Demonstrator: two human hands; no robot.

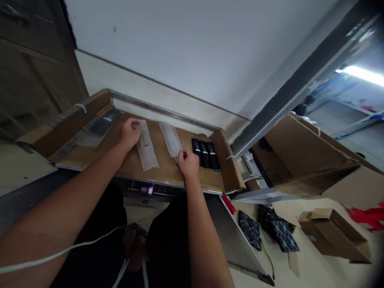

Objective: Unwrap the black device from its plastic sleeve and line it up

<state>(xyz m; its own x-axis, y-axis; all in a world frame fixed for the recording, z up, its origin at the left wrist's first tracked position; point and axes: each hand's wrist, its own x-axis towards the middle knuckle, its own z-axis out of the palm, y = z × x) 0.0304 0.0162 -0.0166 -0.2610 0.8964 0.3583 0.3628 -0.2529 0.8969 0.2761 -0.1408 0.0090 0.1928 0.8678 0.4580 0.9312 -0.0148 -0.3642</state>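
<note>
My left hand (131,133) is closed in a pinch at the upper left edge of a frosted plastic sleeve (147,152), which lies slanted on the cardboard-lined tray (129,166). To its right is a second frosted sleeve (170,138). At that one's lower end my right hand (189,162) is closed, fingertips on the sleeve's corner. Just beyond the right hand, three slim black devices (204,153) with small white labels lie side by side; their exact kind is unclear. Toward the tray's left end, a clear bag (93,134) lies with a dark item in it.
Raised cardboard flaps (229,160) bound the tray's ends, and a white panel (168,52) rises behind. To the right stand a large carton (303,152) and a smaller open box (336,234) near dark patterned bags (279,230). A white cord (69,248) crosses my left forearm.
</note>
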